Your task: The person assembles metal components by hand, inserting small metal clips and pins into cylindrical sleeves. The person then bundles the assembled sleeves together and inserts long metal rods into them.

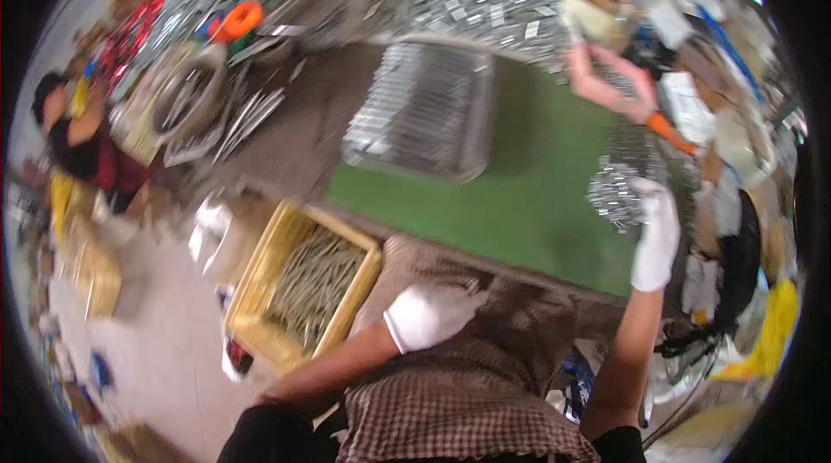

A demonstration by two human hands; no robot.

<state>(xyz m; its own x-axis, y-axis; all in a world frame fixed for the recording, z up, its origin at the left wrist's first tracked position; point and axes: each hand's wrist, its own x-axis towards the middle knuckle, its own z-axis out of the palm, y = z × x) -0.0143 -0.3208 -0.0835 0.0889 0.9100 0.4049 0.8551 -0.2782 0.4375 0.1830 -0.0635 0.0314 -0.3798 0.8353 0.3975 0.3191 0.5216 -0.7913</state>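
Observation:
My left hand (433, 316), in a white glove, is low over the checked apron on my lap. Its fingers are drawn together around something small and blurred at their tips. My right hand (658, 234), gloved too, reaches to a heap of small shiny metal pieces (613, 195) on the right of the green work mat (519, 221). Those fingertips touch the heap's edge, but blur hides whether they grip a piece. A clear plastic tray (476, 117) stands farther back on the mat, with rows of slim metal parts inside.
Left of my lap is a yellow basket (251, 311) of long thin metal parts. Loose metal pieces (467, 0) cover the table's far side. A pink container (597, 78) and an orange-handled tool (671, 132) lie at right. Another person (86, 134) is at far left.

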